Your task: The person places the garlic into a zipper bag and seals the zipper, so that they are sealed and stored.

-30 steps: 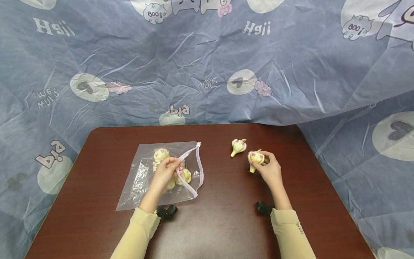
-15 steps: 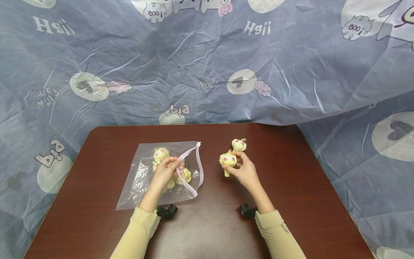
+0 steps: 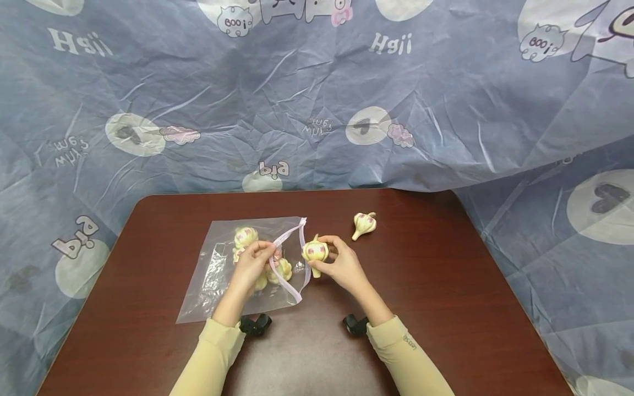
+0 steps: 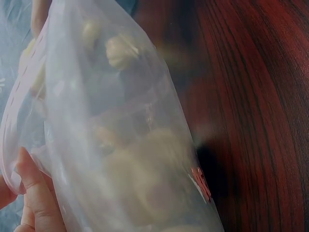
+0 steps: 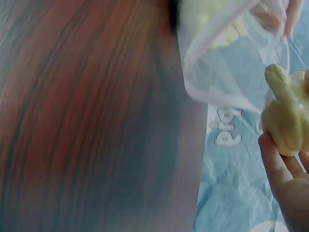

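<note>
A clear zip bag (image 3: 223, 236) lies on the left half of the table, its mouth facing right and parted. My left hand (image 3: 252, 268) pinches the upper lip of that mouth. Several garlic bulbs are inside, among them one near the top (image 3: 245, 236); the hand hides part of the others. In my right hand (image 3: 342, 265) a garlic bulb (image 3: 315, 251) is held between thumb and fingers, right at the bag's mouth, stem toward me. The right wrist view shows this bulb's pale stem (image 5: 280, 82) close to the bag's rim (image 5: 195, 94).
Another garlic bulb (image 3: 364, 224) lies on the brown table (image 3: 446, 275), to the right and behind my right hand. A blue printed cloth (image 3: 317, 82) hangs behind the table and along its right side. Black wrist cameras (image 3: 255, 324) sit on both wrists.
My right hand has carried its garlic bulb leftward from the table's right side, past the loose bulb, to the bag's mouth. The left hand and the bag have stayed in place.
</note>
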Demonstrator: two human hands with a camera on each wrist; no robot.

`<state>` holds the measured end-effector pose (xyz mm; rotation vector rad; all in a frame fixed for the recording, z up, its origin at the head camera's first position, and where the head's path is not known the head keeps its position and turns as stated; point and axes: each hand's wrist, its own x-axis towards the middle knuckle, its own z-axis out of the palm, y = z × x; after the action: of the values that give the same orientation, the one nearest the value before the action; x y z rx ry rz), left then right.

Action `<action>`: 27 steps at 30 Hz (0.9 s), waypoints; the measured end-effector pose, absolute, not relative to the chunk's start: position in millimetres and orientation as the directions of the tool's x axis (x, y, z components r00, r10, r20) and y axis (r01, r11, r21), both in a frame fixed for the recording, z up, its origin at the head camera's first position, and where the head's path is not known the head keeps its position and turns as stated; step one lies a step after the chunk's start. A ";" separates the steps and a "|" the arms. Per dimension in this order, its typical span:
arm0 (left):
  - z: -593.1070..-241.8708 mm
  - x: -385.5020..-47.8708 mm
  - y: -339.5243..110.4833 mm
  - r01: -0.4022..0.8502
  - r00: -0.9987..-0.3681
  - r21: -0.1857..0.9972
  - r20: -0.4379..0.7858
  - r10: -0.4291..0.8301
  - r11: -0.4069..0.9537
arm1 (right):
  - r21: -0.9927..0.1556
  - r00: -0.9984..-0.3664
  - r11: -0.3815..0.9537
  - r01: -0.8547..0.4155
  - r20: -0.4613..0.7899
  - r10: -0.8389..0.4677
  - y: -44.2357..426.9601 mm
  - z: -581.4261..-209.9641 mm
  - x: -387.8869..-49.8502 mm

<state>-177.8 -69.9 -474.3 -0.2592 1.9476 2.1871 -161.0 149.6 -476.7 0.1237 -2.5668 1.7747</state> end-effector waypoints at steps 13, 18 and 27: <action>-473.1 -174.5 -70.4 -0.261 -0.965 0.962 -0.260 0.021 -0.084 | -0.910 -0.983 0.395 -0.128 0.063 -0.173 123.7 -489.8 -159.1; -472.5 -174.0 -70.4 -0.263 -0.965 0.961 -0.262 0.021 -0.084 | -0.916 -0.983 0.383 -0.120 0.054 -0.178 120.7 -495.9 -160.2; -470.0 -173.7 -70.1 -0.270 -0.963 0.958 -0.268 0.035 -0.093 | -0.905 -0.980 0.408 -0.117 0.039 -0.195 118.2 -503.2 -165.1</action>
<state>-173.7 -70.1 -470.0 -0.2614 1.9620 2.1650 -165.1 118.2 -503.2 0.2985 -2.6966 1.7234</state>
